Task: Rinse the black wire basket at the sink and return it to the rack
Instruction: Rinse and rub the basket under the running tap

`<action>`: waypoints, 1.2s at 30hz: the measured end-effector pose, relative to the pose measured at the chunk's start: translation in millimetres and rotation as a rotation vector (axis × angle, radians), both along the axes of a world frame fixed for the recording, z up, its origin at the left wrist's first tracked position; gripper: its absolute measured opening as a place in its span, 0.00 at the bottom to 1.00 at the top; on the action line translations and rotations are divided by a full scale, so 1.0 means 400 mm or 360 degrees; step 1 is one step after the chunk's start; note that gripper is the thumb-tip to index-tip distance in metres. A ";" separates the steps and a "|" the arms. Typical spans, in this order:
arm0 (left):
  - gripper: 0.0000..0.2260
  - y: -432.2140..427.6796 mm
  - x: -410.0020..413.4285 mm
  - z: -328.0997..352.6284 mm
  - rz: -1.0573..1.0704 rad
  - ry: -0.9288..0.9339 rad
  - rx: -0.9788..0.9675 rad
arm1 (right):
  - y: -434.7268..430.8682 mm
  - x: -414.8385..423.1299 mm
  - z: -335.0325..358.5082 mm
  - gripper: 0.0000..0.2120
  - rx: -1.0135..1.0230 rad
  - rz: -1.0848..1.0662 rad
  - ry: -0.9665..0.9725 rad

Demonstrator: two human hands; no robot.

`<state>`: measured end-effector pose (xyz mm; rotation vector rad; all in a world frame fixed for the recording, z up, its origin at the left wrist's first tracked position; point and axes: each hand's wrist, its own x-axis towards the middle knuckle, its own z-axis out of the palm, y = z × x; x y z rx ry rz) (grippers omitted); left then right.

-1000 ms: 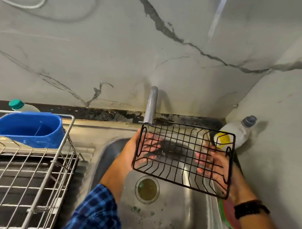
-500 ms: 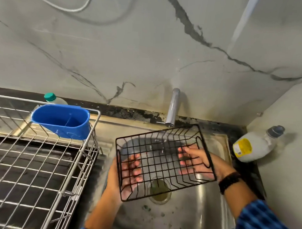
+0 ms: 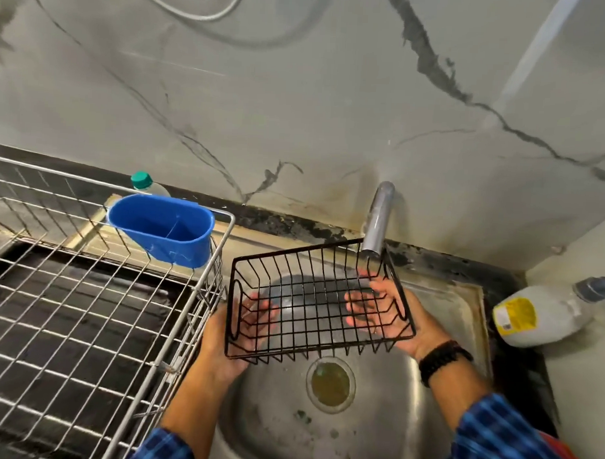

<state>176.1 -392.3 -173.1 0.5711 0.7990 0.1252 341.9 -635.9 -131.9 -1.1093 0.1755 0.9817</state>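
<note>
Sink (image 3: 436,378) beneath hand-held black wire basket (image 3: 312,298)

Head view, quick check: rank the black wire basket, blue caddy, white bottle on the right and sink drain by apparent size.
1. black wire basket, clearly largest.
2. blue caddy and white bottle: they look alike, so no ranking between them.
3. sink drain, smallest.
The basket is held nearer the camera, which may exaggerate it.

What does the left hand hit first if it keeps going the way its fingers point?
The left hand cups the black wire basket from below, fingers pointing toward the right hand. Beyond the basket wires it already touches, those opposing fingers come first, probably; depth is unclear.
</note>
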 end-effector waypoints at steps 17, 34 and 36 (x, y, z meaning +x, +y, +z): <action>0.21 -0.042 -0.002 -0.016 0.0260 -0.0291 -0.0116 | -0.004 -0.036 -0.029 0.17 -0.0260 -0.0143 -0.0066; 0.28 -0.050 0.027 0.013 -0.0032 -0.0321 -0.0043 | -0.021 -0.027 0.011 0.21 0.0183 -0.0125 0.0218; 0.26 -0.042 0.030 0.011 0.0019 -0.0267 -0.0098 | -0.003 -0.028 0.008 0.23 0.0330 -0.0084 0.0244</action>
